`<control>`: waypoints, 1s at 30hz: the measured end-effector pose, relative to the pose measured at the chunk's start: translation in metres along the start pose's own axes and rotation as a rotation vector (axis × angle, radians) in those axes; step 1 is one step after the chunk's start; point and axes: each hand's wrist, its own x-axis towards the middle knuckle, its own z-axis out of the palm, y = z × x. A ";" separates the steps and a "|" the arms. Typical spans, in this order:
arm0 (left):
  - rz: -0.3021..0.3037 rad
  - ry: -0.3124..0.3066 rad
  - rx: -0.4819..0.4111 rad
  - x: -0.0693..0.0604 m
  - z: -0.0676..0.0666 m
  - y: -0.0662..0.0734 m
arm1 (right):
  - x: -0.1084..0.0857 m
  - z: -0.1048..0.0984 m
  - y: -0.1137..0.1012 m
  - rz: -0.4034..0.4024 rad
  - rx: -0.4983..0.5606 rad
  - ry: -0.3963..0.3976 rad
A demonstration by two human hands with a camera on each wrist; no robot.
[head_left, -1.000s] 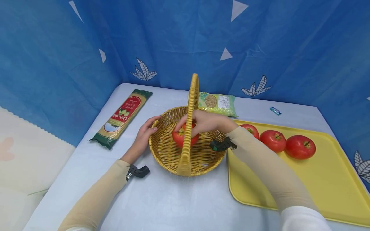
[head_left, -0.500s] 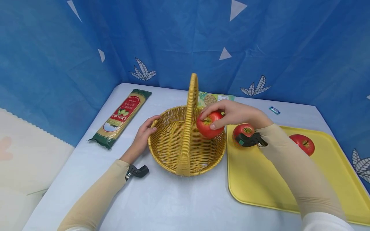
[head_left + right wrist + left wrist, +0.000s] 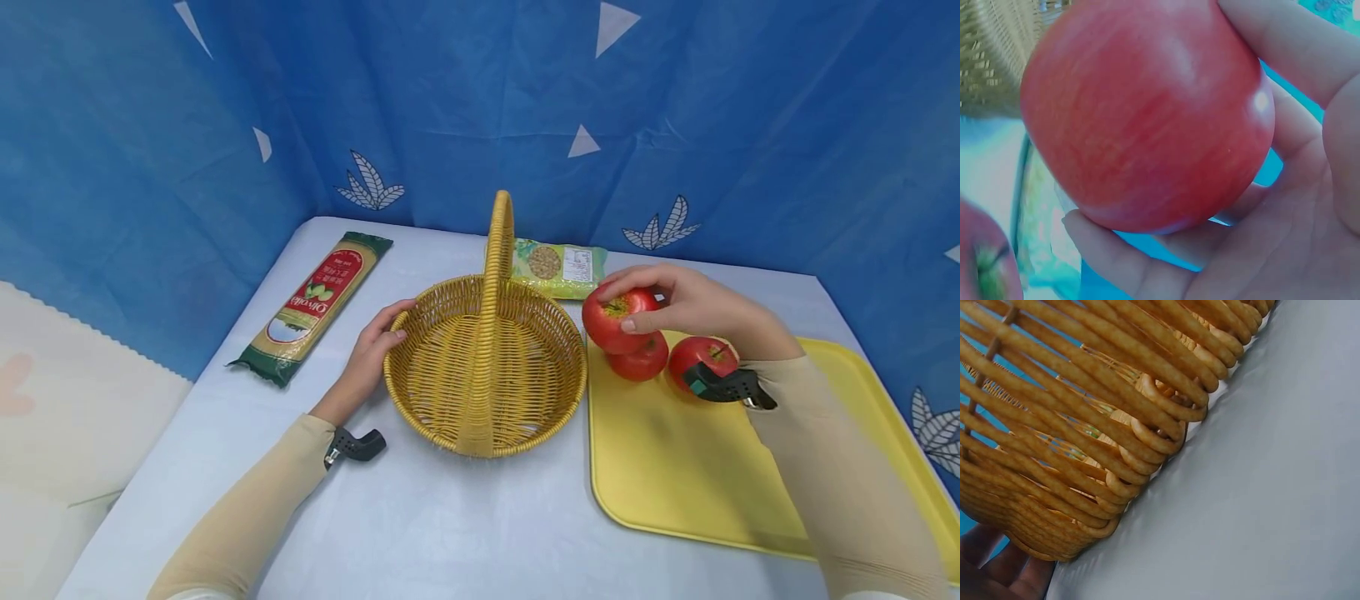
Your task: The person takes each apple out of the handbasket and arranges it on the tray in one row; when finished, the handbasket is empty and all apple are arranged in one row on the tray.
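My right hand (image 3: 678,304) holds a red apple (image 3: 611,323) between thumb and fingers, above the far left corner of the yellow tray (image 3: 660,467). In the right wrist view this apple (image 3: 1147,119) fills the middle, with fingers and thumb around it. On the tray, a second apple (image 3: 639,360) lies partly behind the held one; a third (image 3: 697,358) sits to its right, partly covered by my wrist. My left hand (image 3: 369,354) grips the rim of a woven basket (image 3: 442,392) with a tall handle, at its left side. No apple shows inside the basket.
A pack of spaghetti (image 3: 311,308) lies left of the basket. Behind the basket is a green bag of grain (image 3: 558,268). The white table (image 3: 480,525) meets a blue curtain (image 3: 465,100) at the back.
My right hand has lifted the apple out of the basket and carried it right, over the tray. The left hand has stayed on the basket rim.
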 end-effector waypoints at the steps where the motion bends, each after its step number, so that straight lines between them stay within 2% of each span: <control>1: -0.003 0.000 -0.004 0.000 0.000 0.000 | -0.005 -0.002 0.002 0.013 -0.004 0.024; 8: -0.027 -0.007 -0.011 0.000 0.000 0.001 | -0.045 -0.023 0.022 0.103 0.013 0.160; 12: -0.034 -0.012 -0.008 0.000 -0.001 0.002 | -0.070 -0.034 0.037 0.175 -0.029 0.274; 15: -0.035 -0.010 0.003 0.000 -0.002 0.002 | -0.087 -0.038 0.052 0.188 -0.073 0.360; 20: -0.038 -0.001 0.005 -0.001 -0.002 0.003 | -0.115 -0.039 0.078 0.233 -0.075 0.490; 24: -0.039 -0.009 0.000 0.000 -0.002 0.003 | -0.137 -0.037 0.096 0.251 -0.023 0.636; 30: -0.040 -0.009 0.003 0.000 -0.001 0.002 | -0.165 -0.036 0.121 0.188 0.149 0.812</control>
